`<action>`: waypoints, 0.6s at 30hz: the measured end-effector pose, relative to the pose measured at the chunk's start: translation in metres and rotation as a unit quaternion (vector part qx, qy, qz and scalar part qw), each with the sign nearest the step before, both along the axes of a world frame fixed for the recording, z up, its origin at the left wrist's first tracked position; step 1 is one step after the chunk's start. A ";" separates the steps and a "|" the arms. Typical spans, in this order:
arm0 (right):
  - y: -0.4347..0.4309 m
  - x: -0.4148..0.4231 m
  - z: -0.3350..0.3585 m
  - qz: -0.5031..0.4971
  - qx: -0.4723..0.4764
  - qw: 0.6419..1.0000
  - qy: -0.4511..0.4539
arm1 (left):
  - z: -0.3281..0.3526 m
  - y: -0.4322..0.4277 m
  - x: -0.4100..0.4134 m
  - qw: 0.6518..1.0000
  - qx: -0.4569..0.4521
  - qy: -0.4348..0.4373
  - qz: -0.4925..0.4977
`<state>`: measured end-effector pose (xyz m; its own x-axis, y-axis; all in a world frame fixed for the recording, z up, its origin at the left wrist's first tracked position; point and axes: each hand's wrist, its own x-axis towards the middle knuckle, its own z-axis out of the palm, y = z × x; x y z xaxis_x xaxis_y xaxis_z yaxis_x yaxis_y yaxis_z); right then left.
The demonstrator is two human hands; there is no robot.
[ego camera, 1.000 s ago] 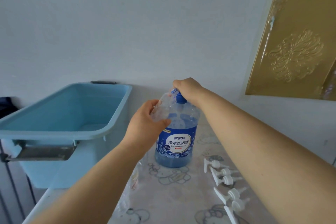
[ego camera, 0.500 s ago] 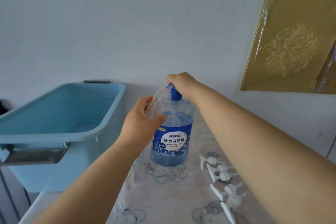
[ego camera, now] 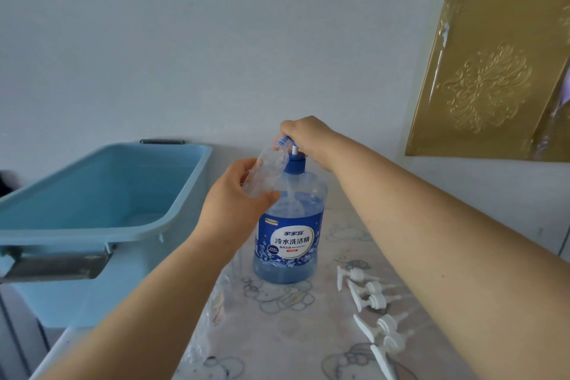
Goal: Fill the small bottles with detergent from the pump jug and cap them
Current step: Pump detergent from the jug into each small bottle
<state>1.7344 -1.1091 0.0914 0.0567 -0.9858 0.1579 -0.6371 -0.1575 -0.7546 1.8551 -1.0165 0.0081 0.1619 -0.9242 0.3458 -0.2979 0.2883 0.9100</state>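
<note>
Head view: left hand (ego camera: 234, 207) fingers curl tight round tilted small clear plastic bottle (ego camera: 265, 174), mouth up at the spout. Right hand (ego camera: 308, 136) curls over pump top of big clear blue-labelled pump jug (ego camera: 288, 234), fingertips hidden. Jug stands upright on patterned table cover (ego camera: 277, 333), part full of blue liquid; bottle's fill is hard to make out; white pump caps (ego camera: 374, 287) lie to its right.

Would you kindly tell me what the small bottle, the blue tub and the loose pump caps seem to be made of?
Small bottle: thin clear plastic, glossy, see-through with crinkled highlights.
Blue tub: opaque moulded plastic with a smooth satin sheen, likely rigid.
Pump caps: white opaque plastic, apparently matte; too small to say more.
</note>
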 end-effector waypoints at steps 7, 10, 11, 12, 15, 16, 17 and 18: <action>-0.008 -0.004 -0.015 0.008 0.007 1.000 -0.024 | -0.011 -0.002 -0.005 1.000 0.021 0.013 0.006; -0.008 -0.005 -0.020 0.007 0.012 1.000 -0.017 | -0.013 0.000 -0.004 1.000 0.029 0.003 0.004; -0.008 -0.005 -0.020 0.006 0.016 1.000 -0.007 | -0.014 0.001 -0.003 1.000 0.031 0.001 0.004; -0.007 -0.004 -0.019 0.005 0.022 1.000 0.002 | -0.015 0.002 -0.002 0.999 0.032 -0.001 0.004; -0.006 -0.005 -0.014 0.011 0.017 1.000 0.005 | -0.013 0.005 -0.001 1.000 0.027 0.004 0.004; -0.006 -0.005 -0.011 0.021 0.014 1.000 0.006 | -0.011 0.004 0.000 1.000 0.023 0.005 0.005; -0.006 -0.005 -0.008 0.035 0.012 0.999 0.015 | -0.009 0.005 0.000 1.000 0.019 0.006 0.006; -0.006 -0.004 -0.006 0.045 0.006 0.999 0.020 | -0.007 0.005 0.000 1.000 0.014 0.007 0.006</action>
